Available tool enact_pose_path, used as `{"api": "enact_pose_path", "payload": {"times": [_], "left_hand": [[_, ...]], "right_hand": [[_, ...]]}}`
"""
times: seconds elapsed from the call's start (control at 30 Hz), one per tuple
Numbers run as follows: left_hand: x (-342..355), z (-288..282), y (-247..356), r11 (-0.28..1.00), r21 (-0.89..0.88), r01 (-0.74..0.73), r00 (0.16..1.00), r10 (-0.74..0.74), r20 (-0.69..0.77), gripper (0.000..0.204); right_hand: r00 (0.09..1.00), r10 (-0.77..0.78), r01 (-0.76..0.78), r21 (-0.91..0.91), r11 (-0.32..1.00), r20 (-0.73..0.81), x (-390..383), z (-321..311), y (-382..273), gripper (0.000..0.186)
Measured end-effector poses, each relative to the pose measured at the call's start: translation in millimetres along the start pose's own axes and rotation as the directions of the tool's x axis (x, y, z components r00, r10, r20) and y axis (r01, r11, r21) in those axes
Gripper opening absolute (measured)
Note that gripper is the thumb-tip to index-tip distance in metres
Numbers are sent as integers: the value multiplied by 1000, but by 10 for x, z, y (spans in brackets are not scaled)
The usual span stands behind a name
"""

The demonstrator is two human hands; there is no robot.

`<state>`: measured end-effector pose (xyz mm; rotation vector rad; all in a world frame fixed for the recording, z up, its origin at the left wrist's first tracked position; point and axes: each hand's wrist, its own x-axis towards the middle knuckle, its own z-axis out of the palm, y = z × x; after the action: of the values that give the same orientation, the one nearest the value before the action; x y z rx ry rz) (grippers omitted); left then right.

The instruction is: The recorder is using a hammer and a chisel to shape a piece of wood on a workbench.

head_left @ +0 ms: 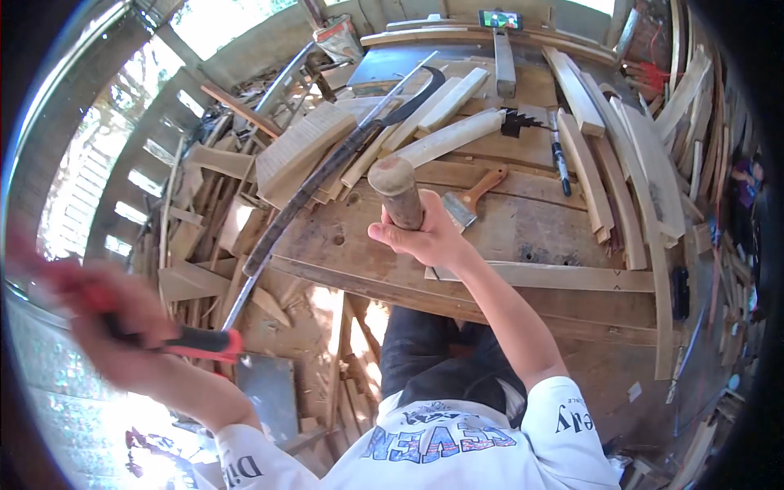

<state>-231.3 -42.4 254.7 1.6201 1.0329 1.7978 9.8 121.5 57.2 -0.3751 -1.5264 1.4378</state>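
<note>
My left hand (135, 327), smeared by motion, is raised at the left, clear of the bench. It is closed around a tool with a red-and-black handle (208, 343); the tool's far end is too blurred to make out. Over the bench's front part, my right hand (429, 233) grips a thick round wooden handle (395, 186), its blunt end tilted up toward me. Whatever lies at its lower end is hidden by the hand. Just beyond that hand, a paintbrush (478, 194) with a wooden handle lies on the wooden workbench (351, 245).
A sickle (423, 100) with a long dark shaft crosses the bench's left side. Wooden strips (584, 102) lie to the right, beside a blue-and-black pen-like tool (560, 159). A phone (500, 20) stands at the back. Scrap wood (216, 175) is heaped at the left.
</note>
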Motion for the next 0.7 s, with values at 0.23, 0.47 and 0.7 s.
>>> {"api": "enact_pose_path", "payload": {"times": [0.23,0.47,0.7], "left_hand": [[96,812,400,578,745,331,824,-562,70,27],[371,852,1337,751,654,-91,995,51,81,37],[-81,1161,428,217,971,-99,795,-569,209,30]], "right_hand": [[993,-61,55,72,996,98,0,-59,67,30],[987,-91,70,155,985,130,-26,-99,102,27],[980,-129,105,158,982,149,-16,-106,113,28]]}}
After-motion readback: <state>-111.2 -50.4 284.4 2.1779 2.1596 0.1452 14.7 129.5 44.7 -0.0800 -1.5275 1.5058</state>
